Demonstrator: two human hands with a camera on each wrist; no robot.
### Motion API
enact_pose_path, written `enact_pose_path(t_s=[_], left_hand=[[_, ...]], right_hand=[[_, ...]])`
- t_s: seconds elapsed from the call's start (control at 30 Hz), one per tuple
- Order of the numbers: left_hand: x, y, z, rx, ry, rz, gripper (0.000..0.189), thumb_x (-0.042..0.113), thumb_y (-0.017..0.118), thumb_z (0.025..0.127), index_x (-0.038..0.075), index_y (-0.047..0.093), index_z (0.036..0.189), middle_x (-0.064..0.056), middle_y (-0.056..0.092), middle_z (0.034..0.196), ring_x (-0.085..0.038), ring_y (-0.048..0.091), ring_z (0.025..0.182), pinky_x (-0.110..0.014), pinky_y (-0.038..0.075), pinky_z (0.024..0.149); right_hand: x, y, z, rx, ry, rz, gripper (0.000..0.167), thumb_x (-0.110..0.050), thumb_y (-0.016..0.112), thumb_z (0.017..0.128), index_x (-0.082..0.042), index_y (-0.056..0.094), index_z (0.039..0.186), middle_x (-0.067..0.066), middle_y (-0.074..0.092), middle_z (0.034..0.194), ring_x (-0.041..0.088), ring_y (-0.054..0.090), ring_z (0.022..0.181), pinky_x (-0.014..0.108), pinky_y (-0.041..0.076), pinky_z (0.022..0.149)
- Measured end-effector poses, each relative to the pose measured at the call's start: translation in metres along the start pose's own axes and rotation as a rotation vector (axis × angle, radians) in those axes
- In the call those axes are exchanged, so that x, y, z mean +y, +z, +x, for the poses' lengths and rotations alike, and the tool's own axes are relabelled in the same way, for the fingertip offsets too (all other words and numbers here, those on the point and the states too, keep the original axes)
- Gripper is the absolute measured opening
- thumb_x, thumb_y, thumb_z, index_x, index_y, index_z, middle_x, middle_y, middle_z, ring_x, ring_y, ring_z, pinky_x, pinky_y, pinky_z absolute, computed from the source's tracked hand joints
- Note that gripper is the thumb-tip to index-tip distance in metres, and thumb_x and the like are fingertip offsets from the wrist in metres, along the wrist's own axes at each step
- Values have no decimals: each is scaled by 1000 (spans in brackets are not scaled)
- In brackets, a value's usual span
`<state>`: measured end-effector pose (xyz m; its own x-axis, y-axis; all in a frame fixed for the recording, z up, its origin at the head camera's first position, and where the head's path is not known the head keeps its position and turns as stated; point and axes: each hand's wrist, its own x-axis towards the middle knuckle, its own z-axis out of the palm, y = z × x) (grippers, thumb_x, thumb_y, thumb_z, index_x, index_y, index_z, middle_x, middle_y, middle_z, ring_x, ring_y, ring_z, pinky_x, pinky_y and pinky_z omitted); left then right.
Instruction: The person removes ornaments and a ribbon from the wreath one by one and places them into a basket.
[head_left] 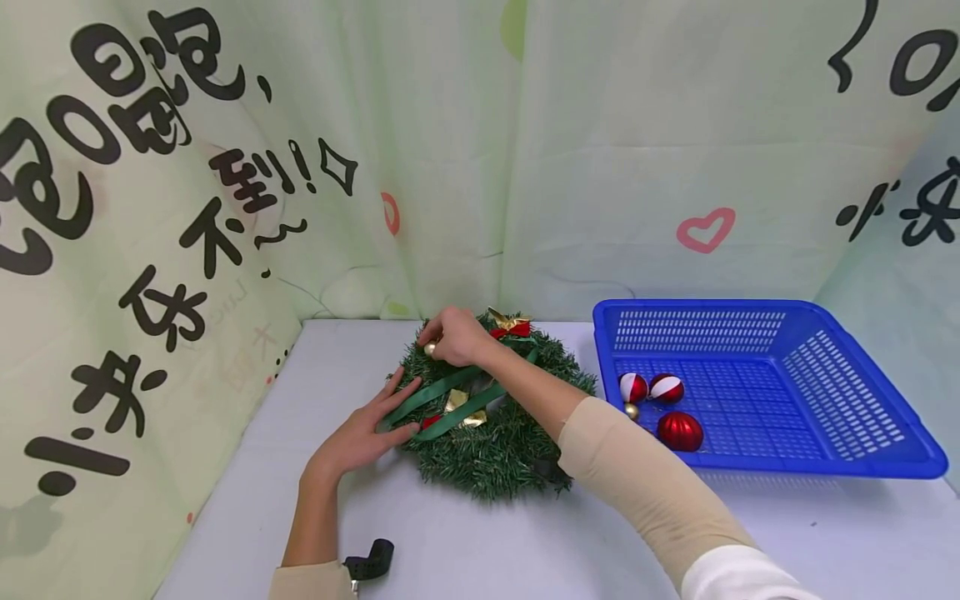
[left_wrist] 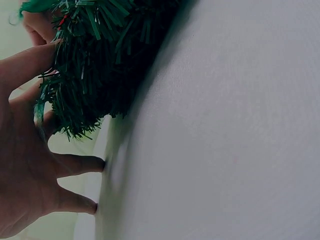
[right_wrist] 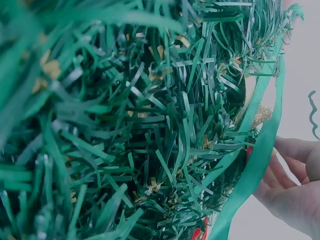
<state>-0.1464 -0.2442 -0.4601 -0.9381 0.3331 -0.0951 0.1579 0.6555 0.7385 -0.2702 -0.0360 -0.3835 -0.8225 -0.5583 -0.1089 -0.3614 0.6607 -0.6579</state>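
Observation:
A green tinsel wreath [head_left: 487, 467] with bows and a green ribbon [head_left: 465, 410] lies on the table. At its upper left, my right hand [head_left: 457, 335] pinches a small gold ball [head_left: 431, 348] between curled fingers, close over the tinsel. My left hand [head_left: 367, 429] rests with spread fingers at the wreath's left edge, beside the ribbon ends. In the left wrist view, two fingers of the left hand [left_wrist: 25, 165] reach down to the tabletop while others lie against the tinsel. A red and gold bow [head_left: 512, 327] sits at the top of the wreath; another gold bow [head_left: 461, 404] shows near the middle.
A blue plastic basket [head_left: 817, 460] stands right of the wreath. Inside are two red-and-white balls [head_left: 666, 387], a shiny red ball [head_left: 680, 431] and a small gold one [head_left: 632, 411]. A printed curtain [head_left: 585, 167] hangs behind the white table [head_left: 247, 500].

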Motion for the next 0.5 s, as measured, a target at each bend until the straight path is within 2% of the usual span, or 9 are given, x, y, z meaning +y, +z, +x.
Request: enact_pose_path(t_s=[0.13, 0.5], left_hand=[[0, 0, 0, 8, 2, 18, 72, 49, 63, 102, 39, 29, 165, 7, 4, 177, -41, 14, 160, -73, 25, 119], [1, 0, 0, 6, 0, 26, 73, 49, 64, 102, 37, 29, 165, 6, 4, 177, -41, 15, 160, -72, 25, 119]], right_hand=[[0, -3, -2, 0, -4, 15, 23, -7, 69, 98, -11, 80, 118, 7, 76, 119, 26, 68, 113, 40, 57, 93], [1, -9, -8, 12, -7, 61, 22, -7, 71, 97, -10, 80, 117, 7, 77, 115, 25, 70, 105, 33, 56, 79]])
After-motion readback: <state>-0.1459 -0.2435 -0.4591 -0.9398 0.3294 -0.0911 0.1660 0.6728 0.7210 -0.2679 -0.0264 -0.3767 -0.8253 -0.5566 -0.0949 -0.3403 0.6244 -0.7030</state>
